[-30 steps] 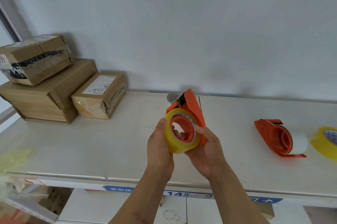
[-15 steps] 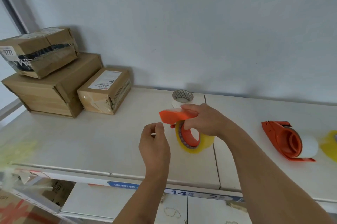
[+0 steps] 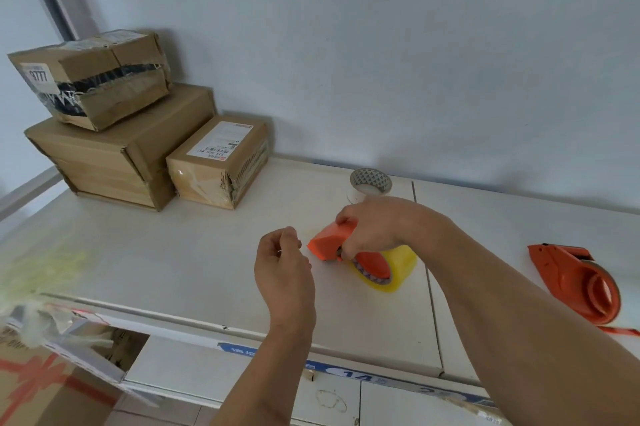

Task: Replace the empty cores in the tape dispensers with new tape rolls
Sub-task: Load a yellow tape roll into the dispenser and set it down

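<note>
Threading the yellow tape roll (image 3: 388, 268), already seated in the orange dispenser (image 3: 332, 242) under the right hand (image 3: 375, 228)'s clamped fingers, the left hand (image 3: 282, 266)'s pinched fingers seemingly hold its free end, next needing pulling across the cutter.

Two bare forearms, no sleeves in view. Left hand (image 3: 282, 266): no glove, no ring, no watch or band at wrist. Right hand (image 3: 375, 226): likewise bare, wrist unadorned. Fingers (image 3: 346, 216) uncovered, nails short.
</note>
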`<action>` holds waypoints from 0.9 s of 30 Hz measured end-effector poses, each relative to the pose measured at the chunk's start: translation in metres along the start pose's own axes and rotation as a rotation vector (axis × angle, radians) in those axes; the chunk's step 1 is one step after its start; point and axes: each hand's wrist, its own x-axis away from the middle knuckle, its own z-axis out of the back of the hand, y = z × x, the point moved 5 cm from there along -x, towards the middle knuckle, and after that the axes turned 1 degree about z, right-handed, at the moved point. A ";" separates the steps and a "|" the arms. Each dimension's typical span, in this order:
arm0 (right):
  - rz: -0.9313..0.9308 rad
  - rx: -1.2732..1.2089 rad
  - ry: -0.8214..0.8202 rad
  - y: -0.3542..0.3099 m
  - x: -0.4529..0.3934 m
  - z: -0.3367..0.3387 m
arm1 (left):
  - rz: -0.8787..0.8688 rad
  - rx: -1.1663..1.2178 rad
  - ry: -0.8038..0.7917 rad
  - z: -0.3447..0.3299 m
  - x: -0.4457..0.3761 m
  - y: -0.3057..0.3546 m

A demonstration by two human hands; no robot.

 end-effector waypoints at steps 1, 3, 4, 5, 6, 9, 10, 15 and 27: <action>0.003 0.025 -0.017 -0.002 -0.001 -0.001 | 0.006 -0.013 -0.006 -0.001 -0.003 -0.001; 0.002 0.055 -0.042 -0.003 -0.003 -0.002 | -0.008 -0.082 -0.044 -0.005 -0.009 -0.005; 0.001 0.071 -0.050 -0.004 -0.004 -0.002 | -0.031 -0.144 -0.078 -0.007 -0.012 -0.006; 0.000 0.090 -0.059 -0.005 -0.006 -0.002 | -0.062 -0.223 -0.117 -0.010 -0.014 -0.006; 0.000 0.111 -0.070 -0.006 -0.007 -0.002 | -0.101 -0.310 -0.146 -0.013 -0.016 -0.005; -0.002 0.154 -0.108 -0.012 -0.010 -0.002 | -0.209 -0.532 -0.166 -0.018 -0.026 0.002; 0.000 0.168 -0.121 -0.014 -0.009 -0.002 | -0.221 -0.585 -0.182 -0.020 -0.030 0.003; -0.008 0.205 -0.166 -0.023 -0.014 -0.002 | -0.243 -0.841 -0.296 -0.032 -0.043 -0.001; -0.017 0.256 -0.191 -0.018 -0.009 -0.008 | -0.314 -0.833 -0.203 -0.030 -0.032 0.014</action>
